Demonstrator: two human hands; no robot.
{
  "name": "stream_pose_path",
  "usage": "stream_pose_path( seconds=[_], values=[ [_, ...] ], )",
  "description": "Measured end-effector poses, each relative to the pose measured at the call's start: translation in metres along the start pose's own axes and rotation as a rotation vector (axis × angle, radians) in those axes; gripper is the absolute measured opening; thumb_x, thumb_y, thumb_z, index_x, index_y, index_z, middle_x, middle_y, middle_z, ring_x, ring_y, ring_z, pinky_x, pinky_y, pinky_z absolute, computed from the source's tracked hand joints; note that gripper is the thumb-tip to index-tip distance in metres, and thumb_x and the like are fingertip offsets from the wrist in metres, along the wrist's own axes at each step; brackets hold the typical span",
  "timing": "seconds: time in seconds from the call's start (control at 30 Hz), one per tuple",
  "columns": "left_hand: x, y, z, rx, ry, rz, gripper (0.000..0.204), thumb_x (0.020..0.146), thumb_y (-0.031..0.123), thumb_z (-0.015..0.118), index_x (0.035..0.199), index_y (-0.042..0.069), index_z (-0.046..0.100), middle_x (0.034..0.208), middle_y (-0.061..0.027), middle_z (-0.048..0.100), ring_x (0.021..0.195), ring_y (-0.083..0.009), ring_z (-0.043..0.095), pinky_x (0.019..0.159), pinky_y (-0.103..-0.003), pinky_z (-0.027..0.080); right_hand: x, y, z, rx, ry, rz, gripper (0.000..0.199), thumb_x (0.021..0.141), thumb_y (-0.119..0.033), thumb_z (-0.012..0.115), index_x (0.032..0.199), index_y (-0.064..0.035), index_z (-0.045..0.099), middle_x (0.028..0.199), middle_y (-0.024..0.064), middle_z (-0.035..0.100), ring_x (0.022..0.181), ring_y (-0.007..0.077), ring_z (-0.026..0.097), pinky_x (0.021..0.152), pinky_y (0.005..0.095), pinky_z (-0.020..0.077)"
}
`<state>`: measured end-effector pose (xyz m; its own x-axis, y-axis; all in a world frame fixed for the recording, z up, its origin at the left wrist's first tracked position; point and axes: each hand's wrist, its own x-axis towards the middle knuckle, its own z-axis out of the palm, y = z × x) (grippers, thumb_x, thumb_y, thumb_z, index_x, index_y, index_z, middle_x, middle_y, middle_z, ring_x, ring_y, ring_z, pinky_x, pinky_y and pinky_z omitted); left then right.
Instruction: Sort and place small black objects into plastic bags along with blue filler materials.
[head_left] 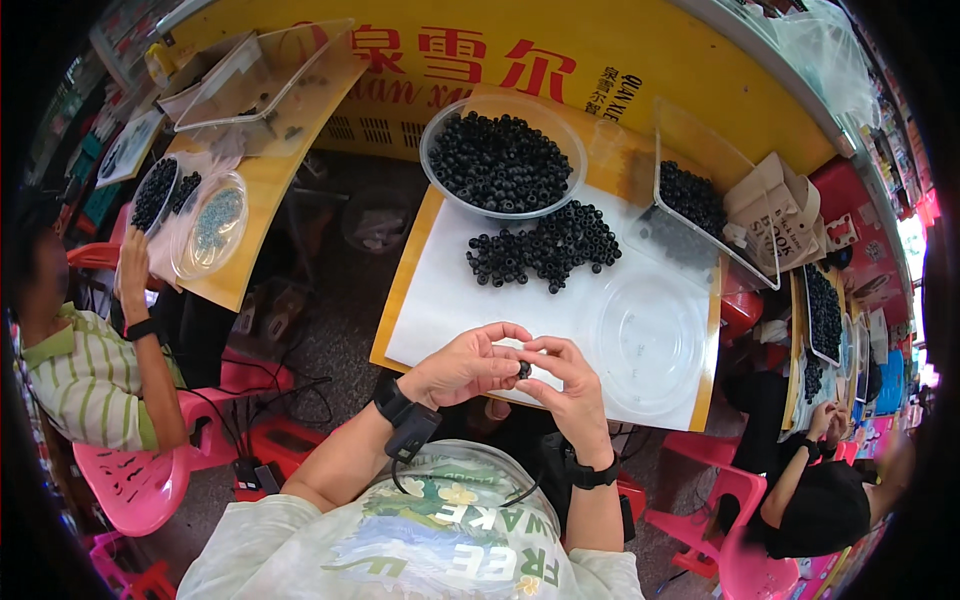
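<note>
Just below the frame's centre, the left hand (462,368) and right hand (572,388) pinch a small, round, black, plastic-looking bead (524,370), apparently steadying it.

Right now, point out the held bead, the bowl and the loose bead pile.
Held bead (524,370): head view, on its visible dark side.
Bowl (510,104): head view, on its bare far wall.
Loose bead pile (551,245): head view, near its middle.

black beads (545,245), white sheet (440,310), pink chair (130,488), green-striped shirt (95,385)
</note>
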<state>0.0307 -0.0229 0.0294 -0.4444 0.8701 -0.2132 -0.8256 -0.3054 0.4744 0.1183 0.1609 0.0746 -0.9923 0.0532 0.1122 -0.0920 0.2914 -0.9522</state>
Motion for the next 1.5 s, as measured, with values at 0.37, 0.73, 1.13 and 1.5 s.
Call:
stream_pose_path(
  seconds=[0.37, 0.73, 1.13, 1.5],
  values=[
    [0.004, -0.025, -0.006, -0.046, 0.025, -0.061, 0.043, 0.096, 0.013, 0.068, 0.133, 0.005, 0.049, 0.112, -0.0088, 0.067, 0.091, -0.013, 0.068, 0.078, -0.027, 0.058, -0.007, -0.011, -0.003, -0.029, -0.008, 0.053, 0.027, 0.086, -0.007, 0.074, 0.112, -0.0043, 0.074, 0.103, 0.0098, 0.074, 0.096, 0.0196, 0.066, 0.081, 0.0299, 0.053],
    [0.001, -0.027, -0.002, -0.123, 0.151, 0.023, 0.037, 0.104, 0.024, 0.057, 0.133, 0.002, 0.05, 0.121, -0.0172, 0.065, 0.102, -0.0199, 0.067, 0.09, -0.03, 0.057, 0.115, -0.043, -0.128, -0.844, 0.583, -0.123, 0.052, 0.085, -0.011, 0.074, 0.13, 0.0086, 0.057, 0.121, 0.0257, 0.066, 0.1, 0.0346, 0.069, 0.086, 0.0381, 0.0554],
    [-0.007, -0.023, -0.014, -0.15, 0.238, 0.121, 0.028, 0.101, 0.016, 0.058, 0.126, 0.003, 0.054, 0.111, -0.0115, 0.067, 0.098, -0.0181, 0.066, 0.088, -0.029, 0.057, 0.093, 0.072, 0.003, -0.801, 0.306, -0.009, 0.015, 0.082, -0.008, 0.073, 0.093, 0.0017, 0.068, 0.092, 0.02, 0.068, 0.084, 0.0356, 0.067, 0.076, 0.042, 0.0534],
    [0.009, -0.012, 0.015, -0.167, 0.249, 0.011, 0.02, 0.1, 0.018, 0.063, 0.114, 0.005, 0.063, 0.101, -0.0042, 0.069, 0.088, -0.0121, 0.068, 0.076, -0.022, 0.059, 0.014, 0.027, 0.003, 0.421, 0.158, 0.199, 0.021, 0.094, -0.005, 0.066, 0.114, -0.0003, 0.072, 0.114, 0.0077, 0.069, 0.097, 0.0139, 0.065, 0.087, 0.0256, 0.051]
  ],
)
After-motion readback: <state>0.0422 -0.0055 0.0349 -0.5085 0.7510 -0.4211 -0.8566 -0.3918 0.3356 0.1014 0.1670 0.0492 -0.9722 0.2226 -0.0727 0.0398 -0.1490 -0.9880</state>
